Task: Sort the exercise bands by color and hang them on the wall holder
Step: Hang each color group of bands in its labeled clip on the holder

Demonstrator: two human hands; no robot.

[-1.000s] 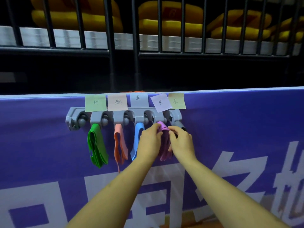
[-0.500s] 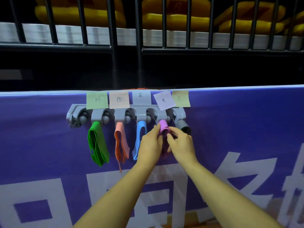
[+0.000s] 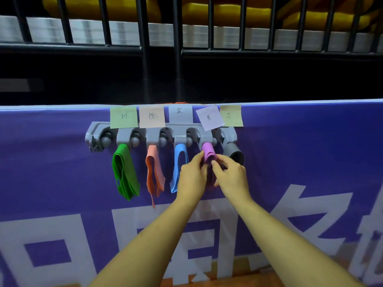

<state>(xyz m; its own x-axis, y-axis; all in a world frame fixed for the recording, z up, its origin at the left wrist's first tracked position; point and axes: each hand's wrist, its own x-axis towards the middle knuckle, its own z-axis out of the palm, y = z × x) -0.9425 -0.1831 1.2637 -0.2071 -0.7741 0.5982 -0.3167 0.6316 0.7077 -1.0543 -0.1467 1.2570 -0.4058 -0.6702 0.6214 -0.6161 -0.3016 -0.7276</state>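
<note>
A grey wall holder [image 3: 182,135] is fixed to a purple banner, with coloured sticky notes above its hooks. From left to right hang a green band [image 3: 124,172], an orange-pink band [image 3: 154,170], a blue band [image 3: 179,162], a purple band [image 3: 209,151] and a grey band [image 3: 234,153]. My left hand [image 3: 191,176] and my right hand [image 3: 231,175] both pinch the purple band just below its hook. The lower part of the purple band is mostly hidden between my hands.
The purple banner [image 3: 310,162] with large white characters covers a barrier. Above it runs a black metal railing [image 3: 178,48], with yellow padded objects [image 3: 226,15] on a ledge behind. An orange floor strip [image 3: 248,278] shows at the bottom.
My hands have shifted slightly lower on the purple band, and more of its looped top shows over the hook. The camera has tilted a little downward.
</note>
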